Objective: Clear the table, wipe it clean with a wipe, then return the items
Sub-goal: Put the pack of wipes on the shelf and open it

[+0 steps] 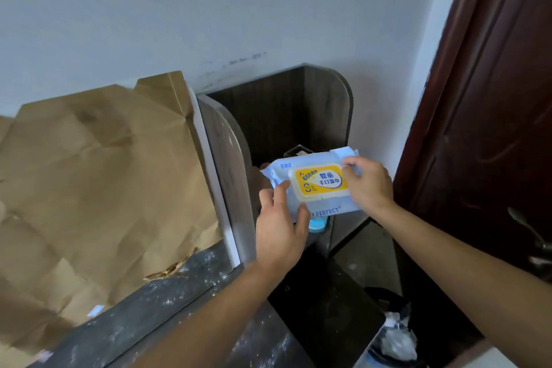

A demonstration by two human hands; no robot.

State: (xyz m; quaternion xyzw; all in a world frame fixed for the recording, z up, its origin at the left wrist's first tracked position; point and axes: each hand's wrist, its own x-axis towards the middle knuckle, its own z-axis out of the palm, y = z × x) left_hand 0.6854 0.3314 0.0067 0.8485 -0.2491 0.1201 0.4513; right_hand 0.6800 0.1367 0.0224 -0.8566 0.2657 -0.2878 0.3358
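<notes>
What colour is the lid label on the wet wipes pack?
Yellow with a white patch, on the pale blue wet wipes pack; seen in the head view.

Both hands [277,233] [369,185] grip wipes pack [316,185] (yellow lid closed) over dark shelf [280,110].

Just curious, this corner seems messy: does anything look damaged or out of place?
The brown paper on the left is creased and torn along its lower edge, and the dark surface beneath it is speckled with white flecks. The wipe pack looks intact.
</notes>
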